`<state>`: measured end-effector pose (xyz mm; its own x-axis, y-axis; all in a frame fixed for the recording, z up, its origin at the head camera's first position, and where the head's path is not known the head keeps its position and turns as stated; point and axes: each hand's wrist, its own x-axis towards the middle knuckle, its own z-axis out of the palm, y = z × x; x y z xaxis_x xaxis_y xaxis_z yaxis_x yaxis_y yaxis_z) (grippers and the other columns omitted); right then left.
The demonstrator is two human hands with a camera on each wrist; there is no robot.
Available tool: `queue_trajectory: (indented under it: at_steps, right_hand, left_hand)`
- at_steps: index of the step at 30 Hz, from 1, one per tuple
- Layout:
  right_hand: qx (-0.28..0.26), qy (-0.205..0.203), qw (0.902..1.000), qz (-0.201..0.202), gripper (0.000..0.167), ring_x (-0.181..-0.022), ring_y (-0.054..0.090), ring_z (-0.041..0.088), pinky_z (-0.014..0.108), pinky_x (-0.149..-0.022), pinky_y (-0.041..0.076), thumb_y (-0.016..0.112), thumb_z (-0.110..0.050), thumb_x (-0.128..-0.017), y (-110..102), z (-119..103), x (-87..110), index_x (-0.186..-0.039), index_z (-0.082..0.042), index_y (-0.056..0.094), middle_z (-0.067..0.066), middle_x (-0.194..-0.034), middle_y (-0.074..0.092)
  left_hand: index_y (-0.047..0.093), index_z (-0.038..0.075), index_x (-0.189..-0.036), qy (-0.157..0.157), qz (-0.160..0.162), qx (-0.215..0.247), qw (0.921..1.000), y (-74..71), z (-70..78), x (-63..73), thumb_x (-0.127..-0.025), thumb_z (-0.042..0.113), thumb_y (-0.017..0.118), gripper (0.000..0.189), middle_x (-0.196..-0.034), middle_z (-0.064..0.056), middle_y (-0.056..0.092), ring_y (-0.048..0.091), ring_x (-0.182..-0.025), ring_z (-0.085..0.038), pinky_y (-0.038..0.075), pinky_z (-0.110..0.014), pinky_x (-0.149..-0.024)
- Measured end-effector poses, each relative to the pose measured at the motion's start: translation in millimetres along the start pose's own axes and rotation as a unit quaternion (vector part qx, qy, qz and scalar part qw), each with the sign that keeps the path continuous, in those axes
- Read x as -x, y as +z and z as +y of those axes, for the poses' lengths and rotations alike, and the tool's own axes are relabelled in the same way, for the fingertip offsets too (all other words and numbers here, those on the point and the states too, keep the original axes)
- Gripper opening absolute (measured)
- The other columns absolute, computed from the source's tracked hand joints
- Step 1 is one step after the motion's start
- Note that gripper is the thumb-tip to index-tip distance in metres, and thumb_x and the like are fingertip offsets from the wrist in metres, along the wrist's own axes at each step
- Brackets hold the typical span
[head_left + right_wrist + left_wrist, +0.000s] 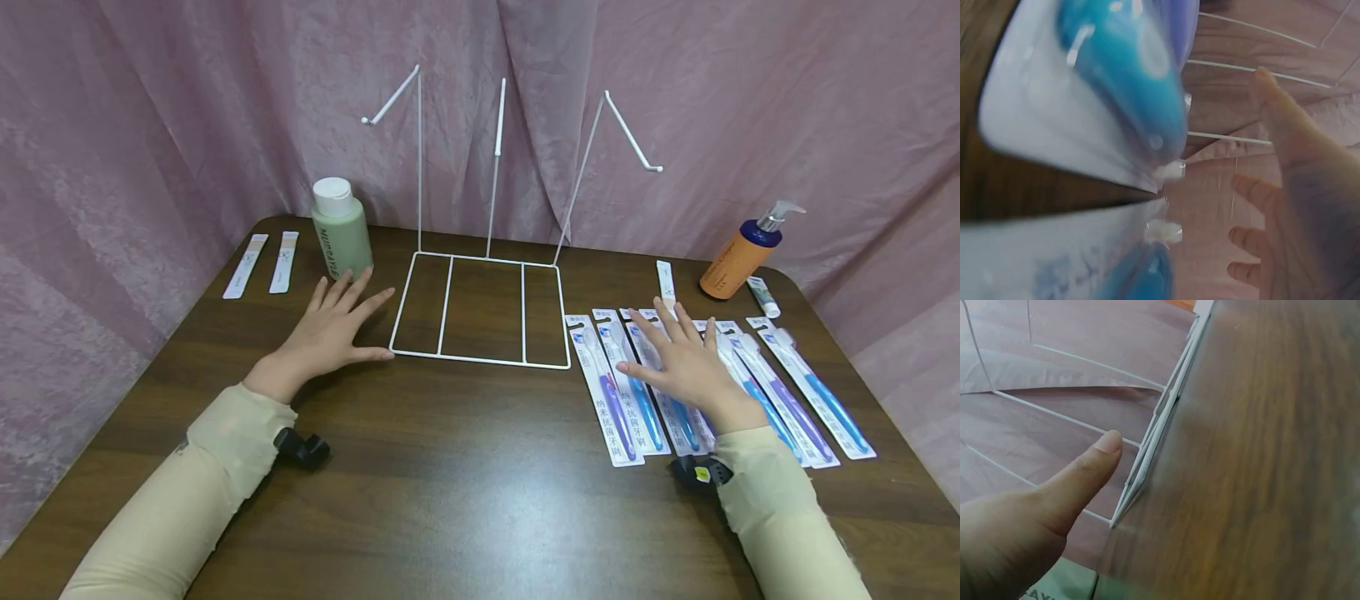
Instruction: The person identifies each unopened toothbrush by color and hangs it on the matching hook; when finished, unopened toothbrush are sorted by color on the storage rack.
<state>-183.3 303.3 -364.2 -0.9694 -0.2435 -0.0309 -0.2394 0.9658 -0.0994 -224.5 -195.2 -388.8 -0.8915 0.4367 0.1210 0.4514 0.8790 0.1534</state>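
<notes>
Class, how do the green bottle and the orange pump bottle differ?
The green bottle has a white cap; the orange pump bottle has a pump above a dark blue collar. The green bottle's body looks broader than the orange pump bottle's. Both stand on the table, toward its far edge, and bear printing.

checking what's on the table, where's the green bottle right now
In the head view, the green bottle is at the left back of the table, just beyond the left hand and left of the white wire rack.
</notes>
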Motion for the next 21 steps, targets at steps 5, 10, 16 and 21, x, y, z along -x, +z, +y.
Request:
queue_trajectory:
  at_steps: [5, 10, 16, 21]
  right_hand:
    - [-0.006, -0.006, 1.0, -0.002, 0.09, -0.146, 0.008, 0.049, 0.075, -0.109, -0.006, 0.052, -0.069, -0.085, -8.9, -3.6, 2.6, -0.155, -0.022, 0.02, 0.022, -0.161, 0.008]
    - [-0.024, -0.013, 0.9995, -0.019, 0.087, -0.14, 0.022, 0.053, 0.072, -0.111, 0.01, 0.056, -0.066, -0.085, -20.7, -7.0, 6.9, -0.152, -0.017, 0.027, 0.025, -0.157, 0.019]
    - [-0.069, -0.018, 0.9969, -0.033, 0.077, -0.135, 0.034, 0.051, 0.07, -0.105, 0.029, 0.06, -0.055, -0.088, -37.5, -7.4, 17.3, -0.147, -0.011, 0.037, 0.027, -0.15, 0.035]
    - [-0.072, -0.013, 0.9969, -0.029, 0.07, -0.131, 0.038, 0.051, 0.07, -0.102, 0.032, 0.06, -0.052, -0.09, -49.8, 1.4, 28.7, -0.144, -0.01, 0.043, 0.029, -0.145, 0.042]
  left_hand:
    - [0.028, 0.022, -0.152, 0.021, 0.009, 0.0, 0.9997, -4.8, 1.2, -1.0, -0.076, 0.062, 0.069, 0.094, -0.162, -0.016, 0.012, 0.009, -0.148, -0.041, 0.007, -0.061, -0.118]
    - [0.037, 0.018, -0.148, 0.046, 0.023, 0.011, 0.9986, -7.7, 1.5, -3.8, -0.073, 0.056, 0.074, 0.092, -0.16, -0.016, 0.021, 0.018, -0.146, -0.041, 0.016, -0.061, -0.117]
    - [0.048, 0.015, -0.14, 0.06, 0.019, 0.078, 0.995, -8.3, 1.7, -7.8, -0.07, 0.047, 0.081, 0.084, -0.153, -0.015, 0.036, 0.032, -0.14, -0.041, 0.024, -0.063, -0.113]
    - [0.054, 0.014, -0.134, 0.063, 0.012, 0.107, 0.9921, -5.5, 0.7, -13.1, -0.071, 0.04, 0.083, 0.075, -0.146, -0.014, 0.046, 0.038, -0.136, -0.039, 0.027, -0.062, -0.111]
